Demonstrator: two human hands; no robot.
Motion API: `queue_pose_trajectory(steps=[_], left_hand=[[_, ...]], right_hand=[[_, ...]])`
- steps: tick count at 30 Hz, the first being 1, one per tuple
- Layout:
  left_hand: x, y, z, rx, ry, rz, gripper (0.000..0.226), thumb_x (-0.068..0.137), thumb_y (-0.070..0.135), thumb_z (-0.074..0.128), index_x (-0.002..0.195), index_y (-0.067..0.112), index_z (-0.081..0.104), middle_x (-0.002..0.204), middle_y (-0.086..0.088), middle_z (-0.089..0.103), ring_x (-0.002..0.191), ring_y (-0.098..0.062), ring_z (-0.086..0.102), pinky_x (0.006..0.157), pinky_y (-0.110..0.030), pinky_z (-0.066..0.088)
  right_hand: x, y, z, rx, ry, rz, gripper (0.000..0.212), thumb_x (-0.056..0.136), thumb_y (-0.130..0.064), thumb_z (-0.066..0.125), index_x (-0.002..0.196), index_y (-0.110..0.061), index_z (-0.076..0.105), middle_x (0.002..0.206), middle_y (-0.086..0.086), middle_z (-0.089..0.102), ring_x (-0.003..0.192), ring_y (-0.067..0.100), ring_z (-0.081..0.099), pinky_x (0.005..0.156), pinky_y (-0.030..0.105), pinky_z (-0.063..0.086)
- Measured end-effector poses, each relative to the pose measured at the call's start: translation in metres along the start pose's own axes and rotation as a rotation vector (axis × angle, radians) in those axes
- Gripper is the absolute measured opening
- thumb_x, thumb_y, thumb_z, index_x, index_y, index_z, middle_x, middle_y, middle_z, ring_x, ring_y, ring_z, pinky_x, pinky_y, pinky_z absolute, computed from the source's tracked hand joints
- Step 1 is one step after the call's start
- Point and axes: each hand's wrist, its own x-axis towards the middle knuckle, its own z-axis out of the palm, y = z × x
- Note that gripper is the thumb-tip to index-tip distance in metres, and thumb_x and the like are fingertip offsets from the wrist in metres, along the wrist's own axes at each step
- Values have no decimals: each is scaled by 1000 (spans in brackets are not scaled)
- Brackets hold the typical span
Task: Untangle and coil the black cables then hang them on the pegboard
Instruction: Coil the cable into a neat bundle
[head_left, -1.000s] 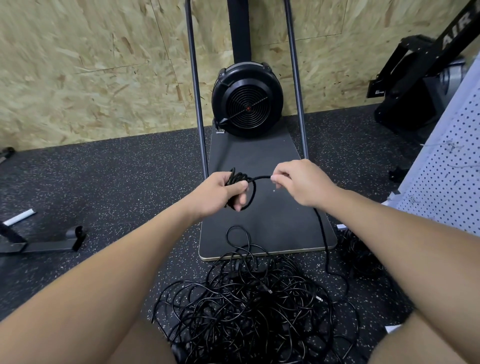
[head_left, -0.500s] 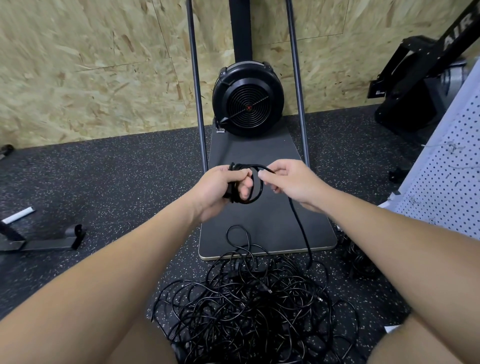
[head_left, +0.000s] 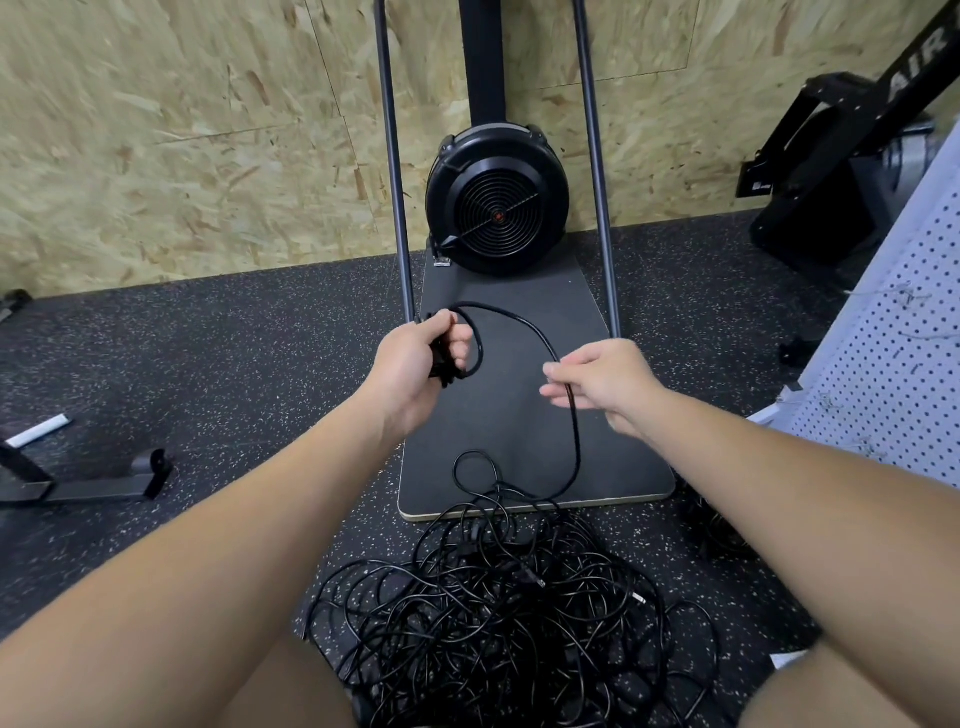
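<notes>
your left hand (head_left: 415, 364) is gripping a small coil (head_left: 457, 358) of black cable, its fingers (head_left: 460, 345) curled tight around the gathered loops so that one loop is sticking out to the right of your fist. from the top of that coil the cable (head_left: 524, 322) is arching over to your right hand (head_left: 602, 384), which is sitting well apart from the left. the right fingers (head_left: 558, 387) are lying nearly straight and only loosely closed, with the cable passing between them and your thumb, then dropping down from the hand. it is running across the dark base board (head_left: 613, 441) of the fan machine (head_left: 497, 205) and joining the tangled pile of black cables (head_left: 498, 623), which is lying on the speckled rubber floor (head_left: 234, 353) between your knees, with its far edge overlapping the near edge of the board. the white pegboard (head_left: 893, 364) is standing at the right edge of the view, well apart from both hands, and a few bits of wire are hanging on it. a second dark bundle (head_left: 719, 530) is lying on the floor below the pegboard, just beside the board's right corner.
</notes>
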Motion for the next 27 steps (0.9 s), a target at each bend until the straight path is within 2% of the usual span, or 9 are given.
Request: queue_pose_trajectory(steps=[4, 7, 10, 12, 16, 20, 22, 24, 27], left_hand=[[-9, 4, 7, 33, -57, 91, 15, 115, 13, 54, 114, 3, 65, 99, -11, 79, 74, -17, 68, 70, -28, 54], [-17, -1, 15, 125, -188, 128, 15, 114, 15, 57, 118, 3, 63, 112, -18, 81, 90, -22, 78, 85, -33, 59], [-21, -11, 22, 257, -275, 160, 19, 115, 19, 57, 123, 3, 60, 118, -20, 80, 103, -28, 79, 92, -34, 60], [-19, -15, 22, 313, -288, 171, 22, 115, 21, 57, 125, 1, 58, 119, -19, 80, 113, -33, 78, 101, -40, 59], [-17, -18, 17, 413, -250, 162, 21, 115, 20, 57, 121, -1, 55, 118, -18, 81, 113, -35, 79, 107, -53, 58], [-14, -20, 9, 704, -159, 206, 27, 105, 39, 68, 104, 13, 64, 100, 0, 83, 91, -21, 78, 92, -50, 63], [-12, -19, 6, 897, -154, 241, 39, 96, 52, 66, 95, 12, 63, 84, -3, 76, 76, -22, 69, 83, -56, 61], [-14, -17, 10, 912, -222, 192, 43, 100, 45, 63, 94, 3, 58, 81, -13, 77, 77, -34, 76, 80, -60, 60], [-20, -15, 17, 846, -361, 130, 43, 112, 36, 58, 98, -4, 60, 79, -13, 78, 69, -34, 71, 72, -45, 55]], right_hand=[[6, -2, 3, -142, 120, -20, 21, 102, -14, 77, 101, 7, 76, 94, 21, 82, 71, 28, 82, 60, 35, 65], [2, 3, 12, -374, 46, 11, 22, 108, -12, 62, 98, 2, 74, 87, 18, 79, 56, 20, 70, 47, 26, 52], [-7, 4, 26, -774, -116, -85, 25, 108, -15, 56, 101, -2, 76, 91, 13, 77, 76, 26, 75, 69, 34, 60], [-18, -1, 36, -993, -217, -184, 31, 110, -23, 53, 103, -6, 77, 95, 11, 75, 91, 31, 72, 81, 37, 57], [-38, -14, 45, -1172, -389, -463, 37, 105, -29, 67, 73, -14, 57, 74, 2, 58, 68, 21, 53, 66, 38, 43], [-37, -22, 38, -1076, -254, -605, 15, 96, -28, 79, 83, -28, 72, 83, -10, 69, 70, 18, 69, 78, 40, 61], [-37, -29, 33, -1003, -70, -601, 29, 83, -48, 91, 82, -30, 67, 76, -11, 69, 73, 17, 68, 74, 38, 59], [-37, -35, 27, -1005, 9, -591, 51, 69, -63, 93, 87, -31, 58, 75, -11, 69, 74, 16, 65, 69, 37, 53], [-34, -41, 17, -775, -247, -491, 46, 71, -47, 99, 94, -27, 64, 79, -4, 76, 68, 11, 64, 66, 36, 51]])
